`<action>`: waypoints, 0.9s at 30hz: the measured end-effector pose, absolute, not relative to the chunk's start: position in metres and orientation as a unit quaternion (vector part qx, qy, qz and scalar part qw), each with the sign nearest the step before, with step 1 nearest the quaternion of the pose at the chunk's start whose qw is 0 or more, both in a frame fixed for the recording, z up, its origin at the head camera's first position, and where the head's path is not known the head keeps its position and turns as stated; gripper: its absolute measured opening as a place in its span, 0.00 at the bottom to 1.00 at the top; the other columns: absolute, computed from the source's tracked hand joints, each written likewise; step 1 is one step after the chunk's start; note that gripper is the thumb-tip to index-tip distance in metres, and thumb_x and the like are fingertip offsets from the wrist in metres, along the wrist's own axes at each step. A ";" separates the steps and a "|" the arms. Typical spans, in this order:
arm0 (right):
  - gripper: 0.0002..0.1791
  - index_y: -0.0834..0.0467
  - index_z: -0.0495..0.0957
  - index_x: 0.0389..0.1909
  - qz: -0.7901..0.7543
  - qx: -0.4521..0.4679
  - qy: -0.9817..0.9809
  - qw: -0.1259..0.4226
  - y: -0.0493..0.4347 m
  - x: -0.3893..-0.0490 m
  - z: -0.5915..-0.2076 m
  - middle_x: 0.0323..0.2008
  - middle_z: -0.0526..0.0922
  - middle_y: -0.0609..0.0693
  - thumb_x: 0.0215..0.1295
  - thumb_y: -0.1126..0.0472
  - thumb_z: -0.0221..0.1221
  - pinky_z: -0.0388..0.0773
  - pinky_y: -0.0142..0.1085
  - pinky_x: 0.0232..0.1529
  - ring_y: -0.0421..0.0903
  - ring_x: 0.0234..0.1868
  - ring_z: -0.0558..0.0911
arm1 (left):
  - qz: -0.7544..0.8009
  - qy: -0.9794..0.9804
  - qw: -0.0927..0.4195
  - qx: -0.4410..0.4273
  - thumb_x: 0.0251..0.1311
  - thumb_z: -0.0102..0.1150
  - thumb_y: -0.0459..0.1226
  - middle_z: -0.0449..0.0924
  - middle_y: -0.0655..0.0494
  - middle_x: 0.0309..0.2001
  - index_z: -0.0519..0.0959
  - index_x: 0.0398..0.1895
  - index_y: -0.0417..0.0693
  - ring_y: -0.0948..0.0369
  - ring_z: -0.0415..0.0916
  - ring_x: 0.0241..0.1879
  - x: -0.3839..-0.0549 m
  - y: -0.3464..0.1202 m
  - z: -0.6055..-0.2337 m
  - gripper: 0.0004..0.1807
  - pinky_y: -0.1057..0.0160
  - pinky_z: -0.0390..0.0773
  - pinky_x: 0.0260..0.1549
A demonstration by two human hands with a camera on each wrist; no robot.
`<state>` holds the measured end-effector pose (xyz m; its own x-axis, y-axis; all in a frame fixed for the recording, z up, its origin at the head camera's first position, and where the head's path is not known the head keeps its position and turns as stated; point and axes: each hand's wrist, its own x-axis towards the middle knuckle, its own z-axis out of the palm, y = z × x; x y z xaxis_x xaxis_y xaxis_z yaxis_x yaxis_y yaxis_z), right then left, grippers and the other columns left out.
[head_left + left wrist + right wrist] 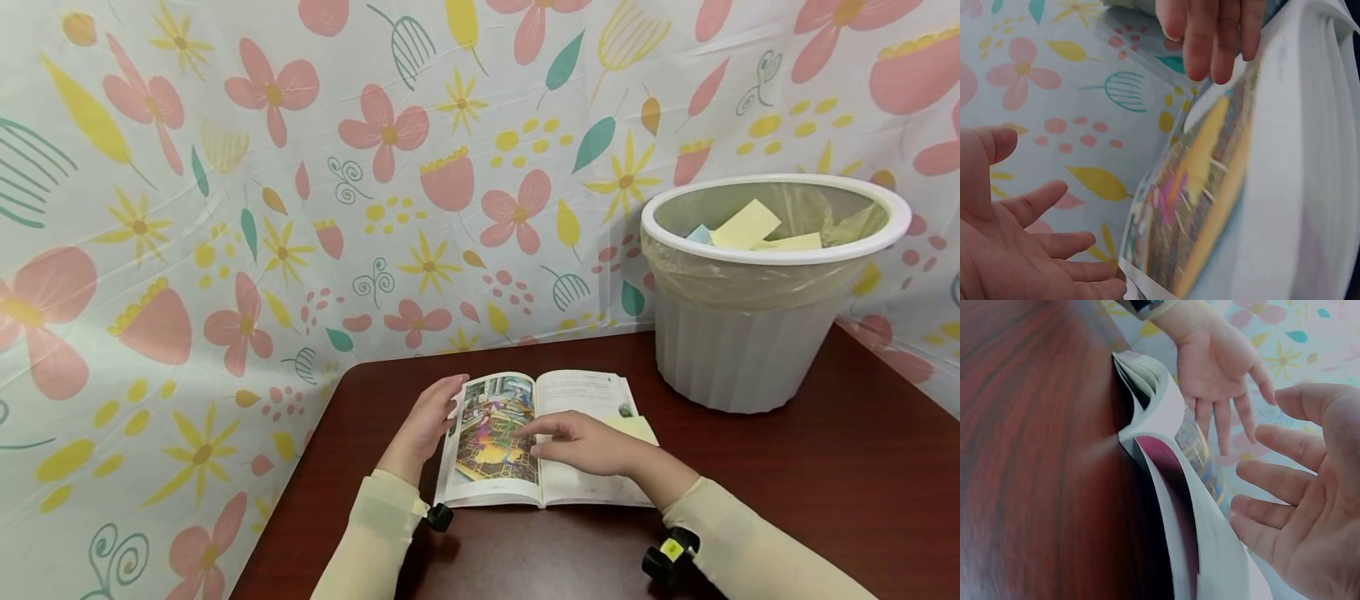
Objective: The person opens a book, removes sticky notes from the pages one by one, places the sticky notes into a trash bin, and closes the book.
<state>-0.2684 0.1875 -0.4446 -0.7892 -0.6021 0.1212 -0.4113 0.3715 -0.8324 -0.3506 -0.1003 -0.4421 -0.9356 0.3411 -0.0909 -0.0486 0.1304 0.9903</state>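
Note:
An open book (495,496) lies on the table, with a colourful picture on its left page and text on its right page. My left hand (429,421) is at the book's left edge, its fingers extended along the outer margin. Over the middle of the spread is my right hand (588,442), fingers loosely spread and pointing left across the picture. A pale yellow sticky note (636,428) juts out past the right page's edge, partly behind the right hand. In the right wrist view, both palms show with nothing held in them.
A white bin (738,342) with a clear liner stands at the table's back right. Yellow paper pieces (746,223) and a blue one lie inside it. The dark red wooden table (510,558) meets a flower-patterned curtain (292,208) at the back and left.

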 end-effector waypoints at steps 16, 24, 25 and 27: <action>0.22 0.53 0.80 0.64 -0.372 -0.273 0.887 0.024 0.235 -0.246 -0.449 0.64 0.82 0.47 0.76 0.48 0.58 0.78 0.36 0.62 0.50 0.67 0.79 | 0.610 0.750 0.161 0.198 0.77 0.49 0.54 0.64 0.51 0.77 0.67 0.76 0.60 0.43 0.57 0.79 -0.327 -0.045 -0.399 0.28 0.31 0.57 0.73; 0.21 0.53 0.80 0.64 -0.393 -0.261 0.882 0.017 0.246 -0.240 -0.450 0.63 0.83 0.46 0.76 0.51 0.58 0.76 0.33 0.62 0.49 0.67 0.78 | 0.489 0.799 0.229 0.266 0.74 0.50 0.60 0.64 0.57 0.77 0.67 0.75 0.73 0.51 0.60 0.78 -0.322 0.001 -0.386 0.28 0.38 0.64 0.72; 0.21 0.53 0.80 0.64 -0.396 -0.261 0.880 0.016 0.248 -0.241 -0.450 0.63 0.83 0.47 0.76 0.51 0.58 0.77 0.33 0.61 0.48 0.67 0.78 | 0.465 0.810 0.234 0.272 0.73 0.51 0.61 0.63 0.59 0.78 0.67 0.75 0.74 0.52 0.60 0.78 -0.322 0.008 -0.385 0.29 0.40 0.65 0.72; 0.21 0.55 0.80 0.64 -0.401 -0.259 0.879 0.013 0.254 -0.242 -0.449 0.62 0.84 0.49 0.76 0.51 0.59 0.78 0.33 0.59 0.47 0.65 0.79 | 0.411 0.833 0.237 0.284 0.71 0.52 0.63 0.61 0.61 0.79 0.65 0.76 0.75 0.55 0.57 0.80 -0.323 0.022 -0.385 0.32 0.43 0.65 0.73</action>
<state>-0.2419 0.2538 -0.4494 -0.8655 -0.4653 0.1857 -0.4452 0.5444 -0.7109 -0.3228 0.0216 -0.3851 -0.7266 0.6679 -0.1613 0.2782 0.5006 0.8197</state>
